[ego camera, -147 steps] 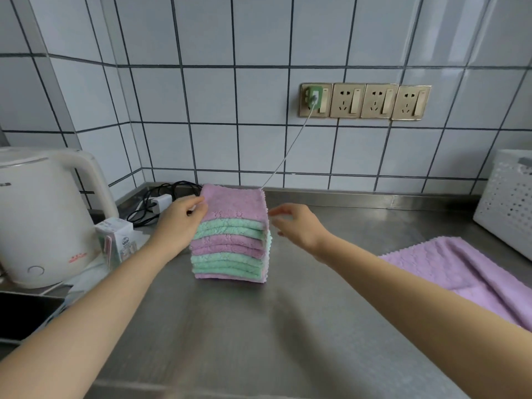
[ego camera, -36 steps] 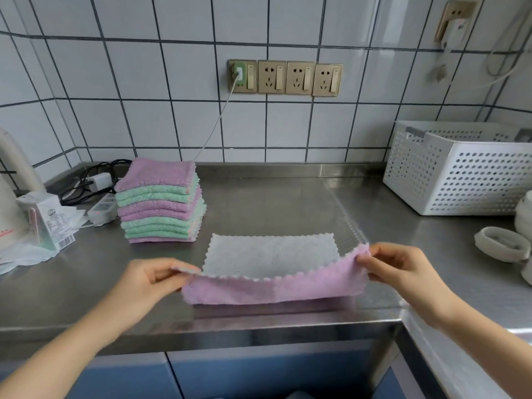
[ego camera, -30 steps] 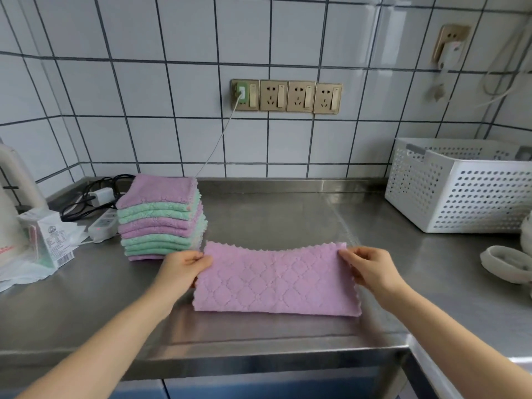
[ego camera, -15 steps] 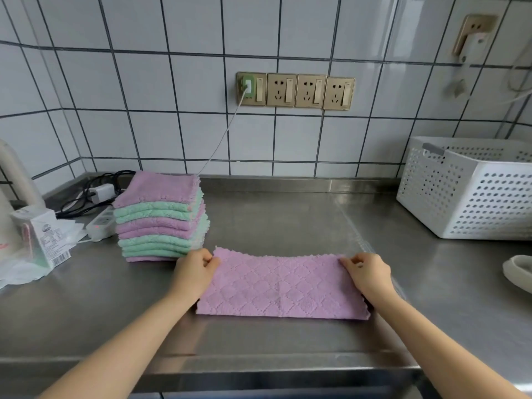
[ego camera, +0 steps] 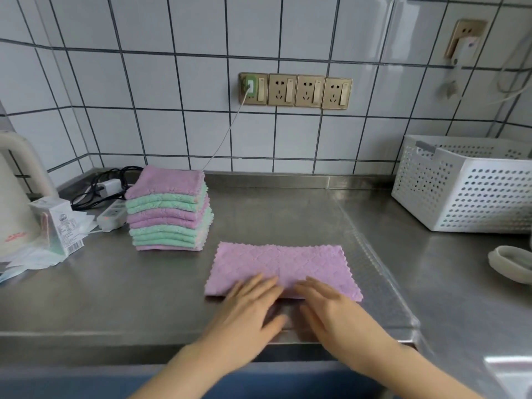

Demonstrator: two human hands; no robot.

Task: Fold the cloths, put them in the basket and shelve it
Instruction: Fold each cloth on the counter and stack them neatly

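while the purple cloth [ego camera: 283, 267] lies folded once into a long rectangle on the steel counter [ego camera: 144, 298], near the front edge, both hands are laid flat at its near edge. left hand [ego camera: 249, 308] and right hand [ego camera: 331, 308] are spread, palms down, fingers extended side by side; nothing is pinched. both are motion-blurred, so actual pressure on the fabric cannot be told.

cloth is judged light, soft and limp, with plush quilted texture and pinked edges. no stiffness is expected, so it will droop if lifted from one point. layers may slide on each other, and the whole piece may skate on smooth steel.

for the next fold, one short end is best pinched at both corners, both layers caught together, and carried over to the other end.

folded stack [ego camera: 169, 208] sits well apart to the left rear; white basket [ego camera: 472, 191] stands at right rear, contents not visible.
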